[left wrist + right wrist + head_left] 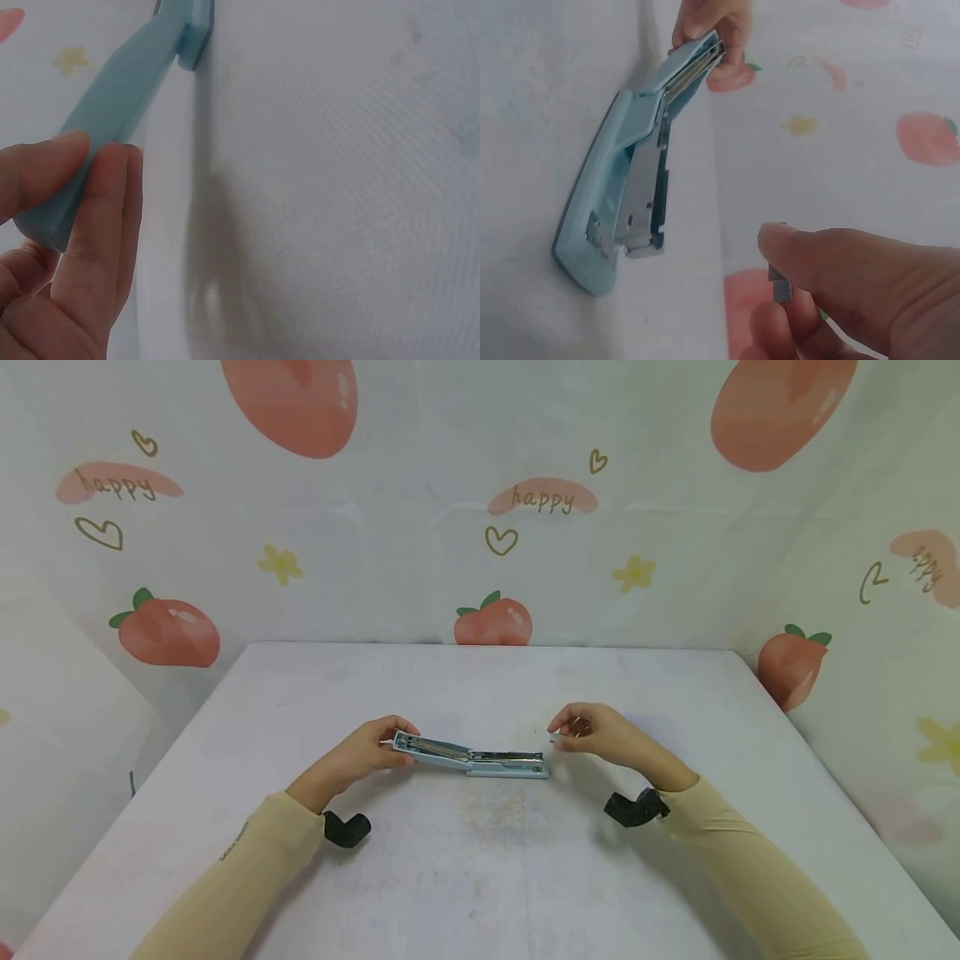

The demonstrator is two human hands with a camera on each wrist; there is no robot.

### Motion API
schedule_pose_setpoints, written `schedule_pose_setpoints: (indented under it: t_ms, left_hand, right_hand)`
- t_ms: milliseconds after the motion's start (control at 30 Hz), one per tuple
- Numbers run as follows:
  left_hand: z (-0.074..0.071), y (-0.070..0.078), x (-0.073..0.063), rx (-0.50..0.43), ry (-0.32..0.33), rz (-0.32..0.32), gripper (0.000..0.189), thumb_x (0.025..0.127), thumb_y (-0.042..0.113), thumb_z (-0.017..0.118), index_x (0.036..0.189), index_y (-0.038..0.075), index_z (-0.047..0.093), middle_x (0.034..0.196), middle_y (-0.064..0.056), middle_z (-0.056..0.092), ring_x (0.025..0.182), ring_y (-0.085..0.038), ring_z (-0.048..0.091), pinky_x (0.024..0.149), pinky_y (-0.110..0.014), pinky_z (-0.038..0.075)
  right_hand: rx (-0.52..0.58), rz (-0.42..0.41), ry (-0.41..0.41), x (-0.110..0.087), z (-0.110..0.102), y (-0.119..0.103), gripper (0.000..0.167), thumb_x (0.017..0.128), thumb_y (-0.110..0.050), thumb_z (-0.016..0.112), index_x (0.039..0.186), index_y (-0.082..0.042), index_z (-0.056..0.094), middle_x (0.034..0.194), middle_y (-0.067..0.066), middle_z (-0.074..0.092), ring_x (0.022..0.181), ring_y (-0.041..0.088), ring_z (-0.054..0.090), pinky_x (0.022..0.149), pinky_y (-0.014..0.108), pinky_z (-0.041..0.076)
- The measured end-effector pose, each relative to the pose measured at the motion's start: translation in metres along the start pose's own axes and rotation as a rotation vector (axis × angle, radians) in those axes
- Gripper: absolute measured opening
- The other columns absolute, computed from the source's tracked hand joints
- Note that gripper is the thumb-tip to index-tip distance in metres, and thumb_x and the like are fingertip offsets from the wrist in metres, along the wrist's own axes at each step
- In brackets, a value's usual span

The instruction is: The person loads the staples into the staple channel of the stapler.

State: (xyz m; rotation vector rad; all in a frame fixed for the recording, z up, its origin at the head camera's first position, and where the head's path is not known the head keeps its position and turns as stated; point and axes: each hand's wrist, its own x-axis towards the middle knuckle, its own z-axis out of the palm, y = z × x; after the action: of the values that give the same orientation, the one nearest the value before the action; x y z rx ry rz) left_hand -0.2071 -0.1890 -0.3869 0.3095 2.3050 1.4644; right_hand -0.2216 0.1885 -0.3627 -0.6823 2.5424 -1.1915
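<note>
A light blue stapler [507, 770] lies spread wide open on the table, its metal magazine showing along the base. My left hand [372, 745] grips the end of its swung-back top arm; in the left wrist view the thumb and fingers [97, 217] pinch that blue arm [142, 75] from both sides. To the right of the base, my right hand [592, 732] pinches a small grey strip of staples [781, 289] between thumb and fingers, apart from the stapler. The right wrist view shows the magazine [641, 202] uncovered.
The white table [480, 877] stretches around both hands. Behind it hangs a white cloth [420, 543] printed with peaches and hearts. Black wrist mounts [637, 807] sit below the sleeves on both arms.
</note>
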Motion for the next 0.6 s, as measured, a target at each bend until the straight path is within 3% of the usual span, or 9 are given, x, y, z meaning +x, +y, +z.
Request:
schedule_pose_setpoints:
  t_ms: [367, 600]
  left_hand:
    - [0.000, -0.002, 0.001, 0.012, 0.006, 0.005, 0.040, 0.085, 0.004, 0.071, 0.121, 0.001, 0.053, 0.109, -0.014, 0.060, 0.088, -0.018, 0.056, 0.076, -0.029, 0.046]
    - [0.000, 0.000, 0.001, 0.025, 0.003, -0.004, 0.039, 0.085, 0.003, 0.070, 0.121, 0.001, 0.054, 0.109, -0.014, 0.060, 0.088, -0.019, 0.056, 0.077, -0.029, 0.046]
  right_hand:
    - [0.083, -0.021, -0.006, 0.002, 0.011, -0.023, 0.019, 0.085, -0.010, 0.072, 0.103, -0.003, 0.068, 0.091, 0.003, 0.060, 0.083, 0.018, 0.057, 0.073, 0.024, 0.049]
    - [0.114, -0.046, 0.032, 0.010, 0.026, -0.022, 0.021, 0.088, -0.011, 0.071, 0.106, -0.001, 0.067, 0.094, 0.006, 0.062, 0.087, 0.019, 0.057, 0.074, 0.026, 0.049]
